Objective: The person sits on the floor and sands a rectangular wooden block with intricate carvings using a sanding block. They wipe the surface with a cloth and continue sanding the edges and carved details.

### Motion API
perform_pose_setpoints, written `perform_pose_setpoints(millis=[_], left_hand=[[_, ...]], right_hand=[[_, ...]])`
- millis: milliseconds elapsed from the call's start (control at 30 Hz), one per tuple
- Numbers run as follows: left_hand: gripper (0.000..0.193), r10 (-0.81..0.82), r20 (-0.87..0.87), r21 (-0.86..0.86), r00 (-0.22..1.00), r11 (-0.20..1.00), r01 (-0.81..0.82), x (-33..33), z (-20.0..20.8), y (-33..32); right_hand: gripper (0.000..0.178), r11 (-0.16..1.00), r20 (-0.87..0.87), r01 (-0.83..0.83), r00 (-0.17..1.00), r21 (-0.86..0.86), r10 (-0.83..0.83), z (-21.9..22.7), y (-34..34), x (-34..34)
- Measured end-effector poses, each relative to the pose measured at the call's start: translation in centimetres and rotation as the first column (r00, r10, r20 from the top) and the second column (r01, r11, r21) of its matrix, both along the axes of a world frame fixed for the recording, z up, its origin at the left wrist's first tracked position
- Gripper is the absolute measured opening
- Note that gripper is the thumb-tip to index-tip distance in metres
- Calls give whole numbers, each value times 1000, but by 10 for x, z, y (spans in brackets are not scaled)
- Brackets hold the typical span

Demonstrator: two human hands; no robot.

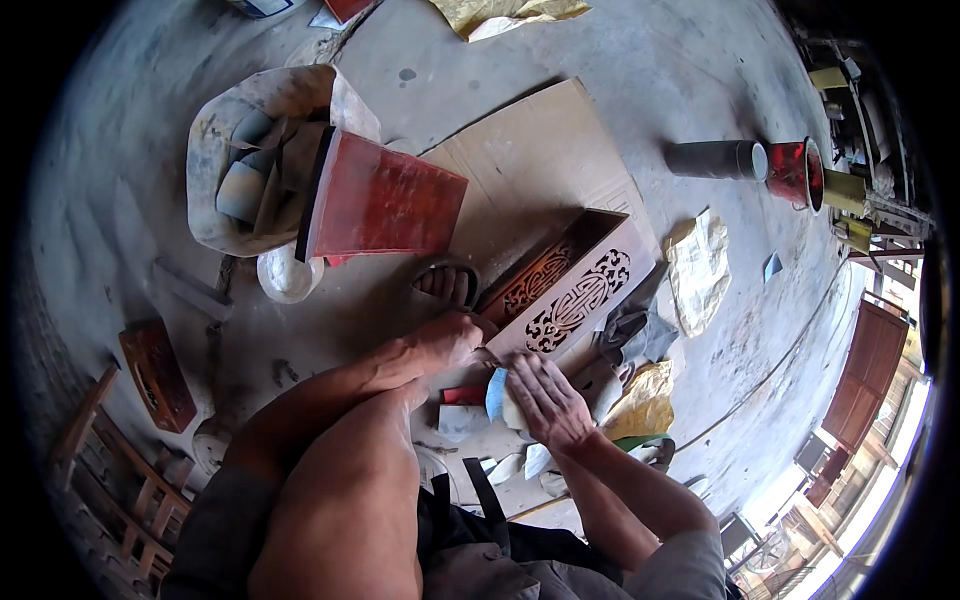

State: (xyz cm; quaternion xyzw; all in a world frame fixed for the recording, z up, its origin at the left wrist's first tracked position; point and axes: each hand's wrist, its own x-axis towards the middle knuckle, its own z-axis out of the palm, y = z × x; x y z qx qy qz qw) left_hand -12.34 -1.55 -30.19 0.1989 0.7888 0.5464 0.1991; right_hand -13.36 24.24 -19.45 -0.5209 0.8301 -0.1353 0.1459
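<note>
A long open-topped wooden box with pale, scrollwork-pierced sides slants away from me, its near end between my hands. My left hand is closed round the box's near left corner, its fingers partly hidden. Against the near end lies my right hand, fingers together and pressed over a folded piece of sandpaper whose light blue edge sticks out on the left. What the palm covers is hidden.
Cardboard lies under the box. Left of it, a red tapered wooden piece leans on a pale bin of scraps. Crumpled paper and a grey cloth lie to the right. A dark cylinder rests farther off.
</note>
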Motion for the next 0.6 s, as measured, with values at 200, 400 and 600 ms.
perform_pose_setpoints(millis=[200,400,600], left_hand=[[26,40,-85,-148,996,988,-52,16,-37,4],[29,-51,-60,-135,997,990,43,7,-16,0],[31,61,-93,32,994,998,-58,6,-19,-2]], right_hand=[[58,995,-26,95,995,7,-95,-5,-53,2],[56,996,-32,92,995,4,-91,2,-1,22],[58,986,-16,159,987,-59,-160,-5,-60,10]])
